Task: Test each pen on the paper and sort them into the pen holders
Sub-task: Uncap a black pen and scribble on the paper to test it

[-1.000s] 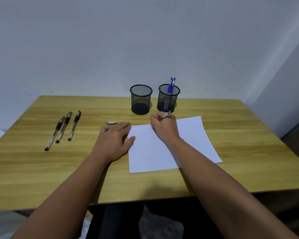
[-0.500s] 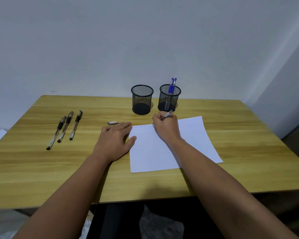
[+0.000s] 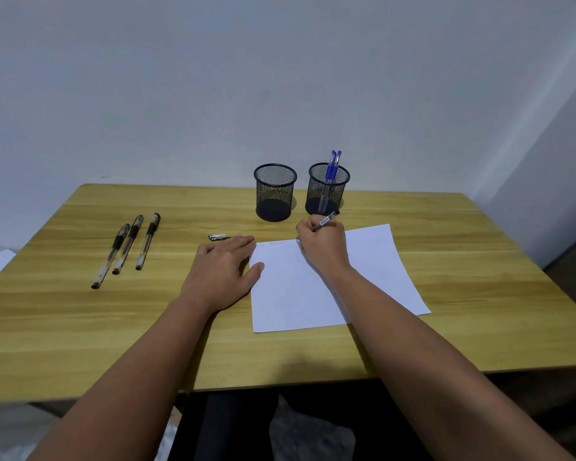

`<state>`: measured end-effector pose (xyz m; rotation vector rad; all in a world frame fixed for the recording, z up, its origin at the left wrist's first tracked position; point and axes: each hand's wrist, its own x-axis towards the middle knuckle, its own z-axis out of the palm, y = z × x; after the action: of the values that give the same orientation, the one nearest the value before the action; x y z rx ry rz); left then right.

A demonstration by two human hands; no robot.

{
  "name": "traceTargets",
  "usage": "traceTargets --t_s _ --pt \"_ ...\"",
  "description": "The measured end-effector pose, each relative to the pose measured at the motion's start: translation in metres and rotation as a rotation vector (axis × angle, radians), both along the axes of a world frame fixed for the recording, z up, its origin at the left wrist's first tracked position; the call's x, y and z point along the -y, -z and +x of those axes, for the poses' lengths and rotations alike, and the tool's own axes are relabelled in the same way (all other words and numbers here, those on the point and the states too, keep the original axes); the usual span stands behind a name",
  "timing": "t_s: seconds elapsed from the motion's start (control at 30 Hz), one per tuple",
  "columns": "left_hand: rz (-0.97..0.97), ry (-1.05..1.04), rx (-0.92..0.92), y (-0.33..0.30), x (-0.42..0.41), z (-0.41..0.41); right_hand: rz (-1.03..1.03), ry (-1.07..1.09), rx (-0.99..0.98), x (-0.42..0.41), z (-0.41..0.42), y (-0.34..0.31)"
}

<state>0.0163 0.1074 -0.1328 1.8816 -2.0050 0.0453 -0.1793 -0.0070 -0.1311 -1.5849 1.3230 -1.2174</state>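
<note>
right hand [image 3: 325, 249]: we see fingers curled round a pen [image 3: 326, 221], tip at the paper's top edge, beside faint marks
left hand [image 3: 225, 269]: flat, fingers straight, on the desk [image 3: 80, 327], thumb on the paper's left edge
paper [image 3: 373, 281]: white sheet, in front of the holders
left holder [image 3: 275, 192]: mesh, looks empty
right holder [image 3: 328, 188]: two blue pens [image 3: 332, 166] upright
loose pens [image 3: 127, 247]: three, far left, side by side
cap [image 3: 217, 237]: just beyond left fingertips
</note>
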Motion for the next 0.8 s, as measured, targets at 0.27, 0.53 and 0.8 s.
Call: traceTargets --t_s 0.27,0.53,0.8 --pt "-0.01 0.005 -0.018 0.001 0.0 0.001 -0.005 0.035 -0.035 -0.003 -0.003 -0.004" --pt "-0.029 0.012 -0.027 0.003 0.0 0.001 -0.022 0.0 -0.058 -0.006 -0.002 -0.007" --pt "-0.03 0.016 -0.05 0.003 0.001 0.001 0.21 0.066 0.209 0.001 -0.004 -0.019"
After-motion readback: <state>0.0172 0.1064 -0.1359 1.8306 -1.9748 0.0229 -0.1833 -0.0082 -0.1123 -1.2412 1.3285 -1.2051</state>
